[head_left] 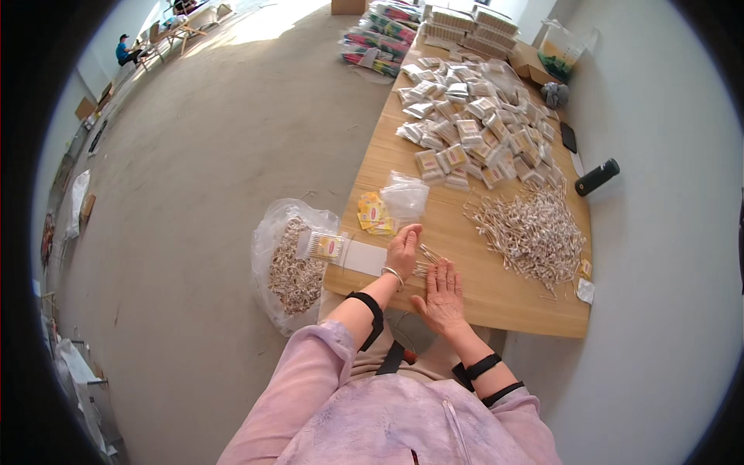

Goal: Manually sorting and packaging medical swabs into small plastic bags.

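Note:
My left hand (403, 249) curls around one side of a small bunch of cotton swabs (425, 262) on the wooden table (496, 298). My right hand (442, 293) lies flat, fingers spread, pressing against the bunch from the near side. Just left of my hands lie a white paper strip (364, 257) and a filled clear packet of swabs (324, 246). A few small yellow labels (373, 214) and an empty clear plastic bag (405, 195) sit just beyond my left hand.
A loose heap of swabs (531, 229) lies to the right. Many filled packets (473, 128) cover the far table. A black cylinder (597, 177) stands at the right edge. A clear bag of swabs (293, 267) hangs off the left edge. Another person (124, 49) sits far off.

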### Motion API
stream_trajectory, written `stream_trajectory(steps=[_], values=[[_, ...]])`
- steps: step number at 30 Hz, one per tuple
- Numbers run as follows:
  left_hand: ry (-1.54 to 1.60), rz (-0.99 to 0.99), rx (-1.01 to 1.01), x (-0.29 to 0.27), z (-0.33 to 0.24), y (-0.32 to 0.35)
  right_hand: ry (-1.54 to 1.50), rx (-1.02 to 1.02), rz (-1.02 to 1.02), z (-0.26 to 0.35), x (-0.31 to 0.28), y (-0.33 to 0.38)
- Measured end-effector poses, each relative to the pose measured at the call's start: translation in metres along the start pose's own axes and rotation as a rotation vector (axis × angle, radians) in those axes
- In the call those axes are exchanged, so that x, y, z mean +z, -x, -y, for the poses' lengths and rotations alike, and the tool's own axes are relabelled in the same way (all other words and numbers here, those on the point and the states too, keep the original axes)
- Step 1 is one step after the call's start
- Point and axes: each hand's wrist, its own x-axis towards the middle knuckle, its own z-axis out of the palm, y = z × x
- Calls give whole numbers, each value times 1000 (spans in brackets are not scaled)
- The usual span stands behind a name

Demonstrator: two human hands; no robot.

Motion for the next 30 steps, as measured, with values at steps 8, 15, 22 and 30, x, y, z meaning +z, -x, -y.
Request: stream_trajectory(steps=[8,15,22,30], values=[[47,10,-5,1,-1,6,63,-21,-8,-7,-8,-6],[-60,0,19,-2,-1,7,82,-29,-104,-15,-6,-17],[-95,-6,37,-2,4,4,11,-1,-69,-13,-1,-14],[-50,-32,40,0,-2,7,52,-80,-61,-10,3,4]])
